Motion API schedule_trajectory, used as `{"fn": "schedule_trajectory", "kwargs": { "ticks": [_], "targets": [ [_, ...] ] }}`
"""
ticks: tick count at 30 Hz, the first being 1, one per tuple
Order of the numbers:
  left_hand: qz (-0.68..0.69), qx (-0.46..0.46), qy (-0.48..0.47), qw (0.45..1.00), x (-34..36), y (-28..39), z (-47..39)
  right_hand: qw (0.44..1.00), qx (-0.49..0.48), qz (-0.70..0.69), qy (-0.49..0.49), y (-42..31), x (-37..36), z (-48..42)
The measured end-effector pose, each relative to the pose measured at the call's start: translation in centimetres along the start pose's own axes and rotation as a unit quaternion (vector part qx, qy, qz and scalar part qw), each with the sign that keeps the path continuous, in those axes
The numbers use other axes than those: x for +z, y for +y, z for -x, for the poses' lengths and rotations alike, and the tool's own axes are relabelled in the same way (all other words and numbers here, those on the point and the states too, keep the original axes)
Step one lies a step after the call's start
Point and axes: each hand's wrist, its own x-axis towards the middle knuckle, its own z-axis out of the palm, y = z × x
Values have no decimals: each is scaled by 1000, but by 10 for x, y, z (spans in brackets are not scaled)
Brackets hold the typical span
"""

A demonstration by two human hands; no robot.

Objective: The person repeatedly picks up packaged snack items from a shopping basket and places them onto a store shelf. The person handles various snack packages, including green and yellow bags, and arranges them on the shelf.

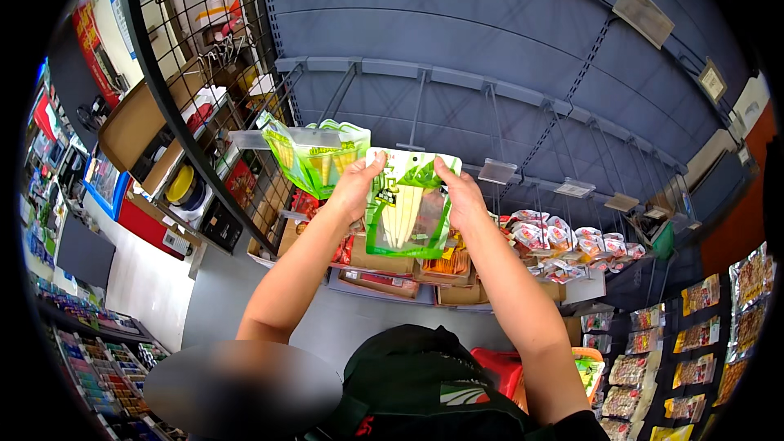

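Between my two hands is a green and white plastic food pouch [405, 211], held upright with its front towards me. A clear window in it shows pale, long bamboo-shoot-like pieces, and a small hang hole sits near its top edge. My left hand [353, 191] pinches the upper left corner, thumb on the front. My right hand [460, 195] grips the upper right corner the same way. Just left of it, similar green pouches [321, 156] hang on a display hook with a clear label holder. A metal peg hook [419, 110] rises behind the held pouch, bearing no packets.
A blue-grey back panel [429, 30] carries a rail with several hooks. Red and white packets [551, 236] hang at right. Cardboard boxes [383, 260] of snacks sit low ahead. A black wire grid [202, 73] borders the left. An orange-rimmed basket [589, 373] is low at right.
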Motion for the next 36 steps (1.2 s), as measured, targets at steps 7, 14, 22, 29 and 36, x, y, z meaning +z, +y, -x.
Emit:
{"fn": "schedule_trajectory", "kwargs": {
  "ticks": [7, 14, 22, 29, 36],
  "targets": [
    [-32, 49, -13, 998, -4, 15, -16, 997, -64, 27, -43, -13, 13, -9],
    [-29, 34, 11, 999, -1, 18, -25, 998, -64, 3, 15, -13, 25, -14],
    [-57, 23, 19, 998, -5, 12, -25, 998, -57, -2, 35, -2, 19, -13],
    [-107, 112, 39, 987, -18, -3, -42, 992, -121, 44, 21, 3, 15, -36],
    [-159, 184, 123, 962, -52, -44, -30, 981, -163, 97, 33, 20, -7, -43]
  ]
}}
